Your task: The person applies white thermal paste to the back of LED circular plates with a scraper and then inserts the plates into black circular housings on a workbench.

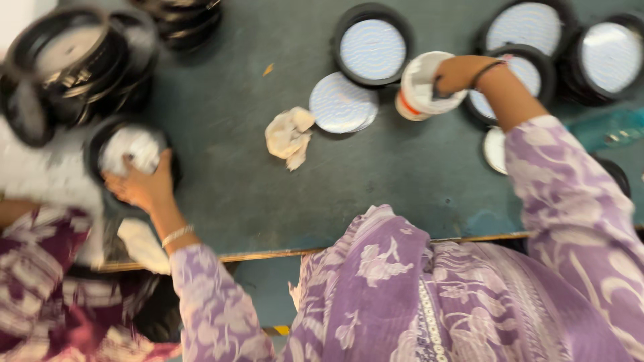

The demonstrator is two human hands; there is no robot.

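Observation:
My left hand rests on a round black-rimmed lamp housing with a pale centre at the left of the dark green table, fingers curled over its near edge. My right hand reaches far across and grips a white plastic tub with an orange band, tilted on its side. A loose white disc lies just left of the tub. Both arms wear purple floral sleeves.
Several black-rimmed round housings with white faces stand along the far edge. A pile of black rings is at far left. A crumpled cloth lies mid-table. Another person's patterned maroon sleeve is at the lower left.

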